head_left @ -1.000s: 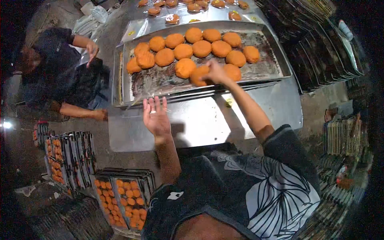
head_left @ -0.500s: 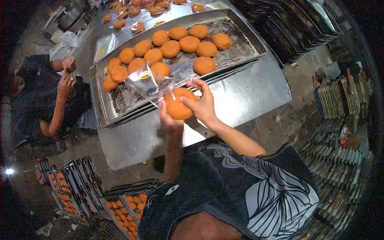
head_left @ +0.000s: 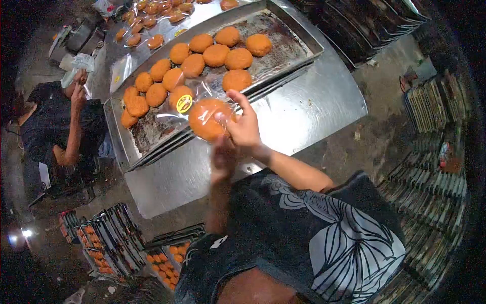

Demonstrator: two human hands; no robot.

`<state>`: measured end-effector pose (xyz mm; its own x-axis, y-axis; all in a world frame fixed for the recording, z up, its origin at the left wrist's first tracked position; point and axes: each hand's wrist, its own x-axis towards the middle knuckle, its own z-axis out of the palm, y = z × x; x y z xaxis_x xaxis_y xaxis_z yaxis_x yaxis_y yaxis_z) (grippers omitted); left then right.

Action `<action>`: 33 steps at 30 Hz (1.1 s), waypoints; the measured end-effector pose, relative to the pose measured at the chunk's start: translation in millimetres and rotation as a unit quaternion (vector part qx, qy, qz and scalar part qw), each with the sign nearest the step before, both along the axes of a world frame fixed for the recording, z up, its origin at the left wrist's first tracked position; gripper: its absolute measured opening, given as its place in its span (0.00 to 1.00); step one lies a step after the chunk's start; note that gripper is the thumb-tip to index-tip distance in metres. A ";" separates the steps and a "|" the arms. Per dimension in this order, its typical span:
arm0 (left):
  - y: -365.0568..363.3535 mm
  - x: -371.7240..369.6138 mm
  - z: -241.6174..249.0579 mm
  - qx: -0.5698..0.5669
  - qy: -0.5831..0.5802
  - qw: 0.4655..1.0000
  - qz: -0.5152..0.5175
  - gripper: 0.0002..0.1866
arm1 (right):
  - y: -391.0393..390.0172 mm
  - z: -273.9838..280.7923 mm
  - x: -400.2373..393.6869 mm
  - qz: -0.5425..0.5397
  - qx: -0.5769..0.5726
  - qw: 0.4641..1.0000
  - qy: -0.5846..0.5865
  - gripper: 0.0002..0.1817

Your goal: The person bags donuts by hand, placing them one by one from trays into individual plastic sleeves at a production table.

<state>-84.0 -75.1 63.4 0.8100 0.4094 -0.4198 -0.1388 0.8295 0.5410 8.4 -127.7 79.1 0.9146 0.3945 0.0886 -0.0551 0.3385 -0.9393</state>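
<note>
A round orange-brown bun [head_left: 208,120] sits in a clear plastic bag with a yellow label [head_left: 184,104], just over the near edge of a metal tray. My right hand [head_left: 243,124] grips the bun's right side, its thumb across the top and a finger raised. Under the bun, my left hand [head_left: 223,156] is dark and smeared by motion, so its fingers and grip do not show. Several similar unwrapped buns [head_left: 216,55] lie in the shallow baking tray [head_left: 283,76], mostly toward its left and middle.
The tray rests on a shiny metal table [head_left: 314,109]. Bagged buns [head_left: 177,15] lie beyond it. On the left a person [head_left: 66,121] works with both hands raised. Stacked trays [head_left: 369,30] stand at the upper right, racks [head_left: 425,192] at the right, and bun-filled trays [head_left: 101,243] lower left.
The bun has moved left and now shows inside the bag, whose label lies beside it. My left hand has dropped from the bun's left side to below it. One bun fewer shows at the tray's right.
</note>
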 end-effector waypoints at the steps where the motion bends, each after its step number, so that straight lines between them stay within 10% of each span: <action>1: 4.6 -4.7 -0.6 -0.018 0.053 0.998 -0.008 0.26 | -11.2 -1.5 -4.1 0.048 0.041 0.997 0.036 0.35; 2: 6.8 -2.7 6.1 -0.015 0.057 0.998 -0.011 0.26 | -22.3 -3.0 -8.1 0.094 0.077 0.990 0.076 0.33; 5: 0.1 2.6 8.0 0.054 0.020 0.998 0.000 0.18 | -46.8 -5.8 -4.6 0.027 -0.194 0.905 -0.376 0.33; 9: -36.5 -0.8 -6.7 0.252 0.038 0.962 -0.101 0.13 | -51.6 -13.9 57.0 0.172 -0.321 0.886 -0.287 0.25; 12: -37.3 10.1 -46.8 0.475 0.010 0.828 -0.299 0.12 | -25.3 59.6 122.0 0.045 -0.391 0.867 -0.307 0.23; 14: -42.9 28.4 -81.3 0.737 -0.057 0.628 -0.242 0.11 | 5.0 94.4 133.7 -0.054 -0.131 0.906 -0.399 0.25; 17: -31.9 39.0 -146.7 0.786 -0.077 0.553 -0.268 0.09 | -8.1 56.2 110.2 0.092 -0.120 0.899 -0.411 0.28; 18: -25.5 46.3 -152.1 0.789 -0.076 0.551 -0.262 0.09 | -26.1 19.9 102.9 0.136 -0.157 0.867 -0.454 0.26; 21: -18.3 45.8 -157.0 0.695 -0.056 0.643 -0.318 0.08 | -118.0 -68.6 43.1 0.346 -0.383 0.853 -0.077 0.12; 26: -24.2 49.9 -115.5 0.570 0.075 0.743 -0.344 0.11 | -147.4 -100.9 16.0 0.273 -0.230 0.933 0.053 0.14; 29: -39.5 61.6 -112.2 0.599 0.111 0.734 -0.299 0.12 | -149.9 -109.1 36.5 0.257 -0.331 0.883 -0.211 0.15; 33: -60.8 66.7 -93.5 0.640 0.153 0.679 -0.325 0.10 | -175.9 -127.0 22.5 0.152 -0.408 0.893 -0.112 0.14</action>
